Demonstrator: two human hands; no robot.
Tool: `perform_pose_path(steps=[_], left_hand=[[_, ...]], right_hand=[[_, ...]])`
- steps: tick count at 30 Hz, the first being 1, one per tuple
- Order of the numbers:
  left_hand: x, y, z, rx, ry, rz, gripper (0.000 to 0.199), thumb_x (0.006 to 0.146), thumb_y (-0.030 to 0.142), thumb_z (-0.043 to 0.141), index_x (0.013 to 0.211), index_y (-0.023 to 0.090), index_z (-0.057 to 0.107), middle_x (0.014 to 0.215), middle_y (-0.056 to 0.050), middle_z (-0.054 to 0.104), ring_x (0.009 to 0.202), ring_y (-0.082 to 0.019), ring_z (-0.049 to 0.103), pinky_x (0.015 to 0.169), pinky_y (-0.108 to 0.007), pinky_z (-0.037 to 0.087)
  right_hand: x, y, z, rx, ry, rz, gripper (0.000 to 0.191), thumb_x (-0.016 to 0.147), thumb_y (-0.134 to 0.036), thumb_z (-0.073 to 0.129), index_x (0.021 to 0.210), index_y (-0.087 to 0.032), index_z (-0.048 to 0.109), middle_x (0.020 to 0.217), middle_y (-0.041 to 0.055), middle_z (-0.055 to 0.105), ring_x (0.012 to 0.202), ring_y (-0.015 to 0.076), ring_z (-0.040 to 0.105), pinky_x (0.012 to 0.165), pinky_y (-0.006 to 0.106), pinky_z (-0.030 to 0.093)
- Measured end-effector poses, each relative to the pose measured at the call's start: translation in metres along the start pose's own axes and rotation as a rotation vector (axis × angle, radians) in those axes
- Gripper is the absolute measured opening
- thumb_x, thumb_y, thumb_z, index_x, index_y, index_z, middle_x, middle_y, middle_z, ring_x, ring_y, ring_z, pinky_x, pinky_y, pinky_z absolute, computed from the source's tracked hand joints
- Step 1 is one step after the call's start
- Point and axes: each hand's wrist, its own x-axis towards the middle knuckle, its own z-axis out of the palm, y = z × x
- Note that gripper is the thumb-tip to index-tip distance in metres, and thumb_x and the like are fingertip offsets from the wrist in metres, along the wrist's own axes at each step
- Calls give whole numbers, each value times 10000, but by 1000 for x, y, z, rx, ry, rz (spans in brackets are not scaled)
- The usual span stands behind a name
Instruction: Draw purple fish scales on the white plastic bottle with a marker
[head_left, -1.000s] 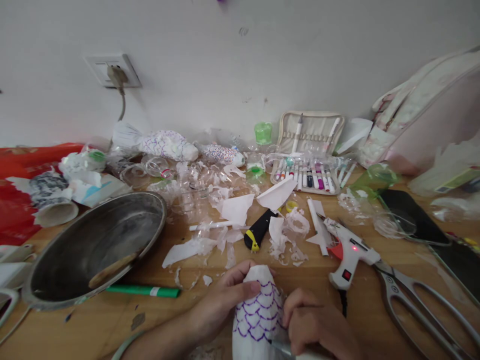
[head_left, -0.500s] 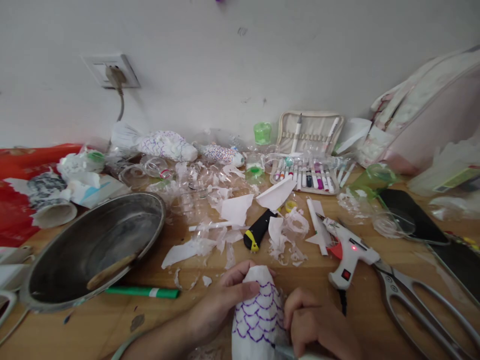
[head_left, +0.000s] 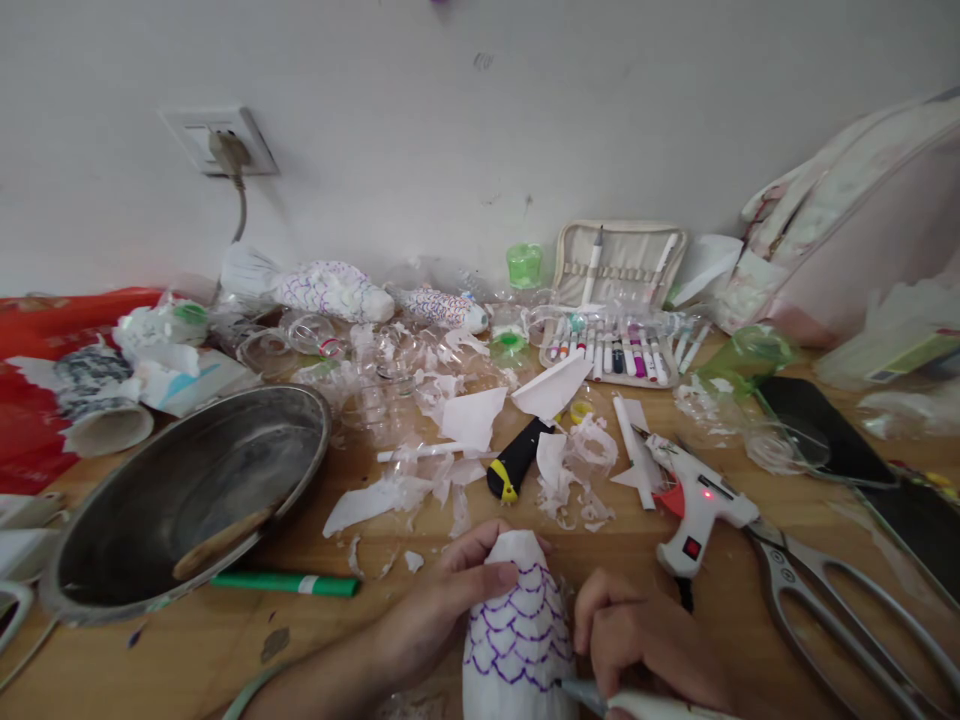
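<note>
A white fish-shaped body (head_left: 517,630) with purple scale lines stands at the bottom middle of the view, its lower end cut off by the frame. My left hand (head_left: 457,590) is closed around its narrow upper part, thumb on the front. In my right hand (head_left: 637,640), low on the right, is a white marker (head_left: 645,704) with a grey tip section. The marker's dark tip touches or nearly touches the fish at the right end of the lowest scale row. Below that row the surface is plain white.
A metal basin (head_left: 187,500) is at left, a green marker (head_left: 285,583) before it. Paper scraps, a black-yellow cutter (head_left: 519,462), a glue gun (head_left: 705,500) with a red light and large scissors (head_left: 840,610) lie around. Two patterned fish (head_left: 334,290) and a marker case (head_left: 619,260) are behind.
My right hand has shifted slightly right, and the marker's tip shows more clearly at the fish's right side. The left hand and the fish stay nearly in place.
</note>
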Motion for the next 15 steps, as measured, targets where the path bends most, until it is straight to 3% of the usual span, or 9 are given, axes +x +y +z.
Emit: perform_pose_path(steps=[4,10,15], left_hand=[[0,0,0,-6,-15,10,320,623,323,783,887,172,685,784,-14,653,710,-127,596,694,-241,457],[-1,-1,1,-9,-22,15,298,631,315,777,875,170,684,751,-18,667,682,-128,607,682,-244,455],[1,0,1,-2,-17,12,329,617,324,788,880,157,682,774,-28,669,688,-132,605,678,-244,452]], right_hand=[[3,-1,0,-28,-18,7,247,941,-359,372,780,-208,481,606,-2,519,589,135,560,505,202,432],[3,-6,3,-93,123,20,249,947,-340,374,748,-210,450,599,-22,466,546,119,528,455,201,372],[-2,-1,6,-155,126,31,259,951,-354,371,756,-208,458,608,-7,500,558,129,524,471,218,375]])
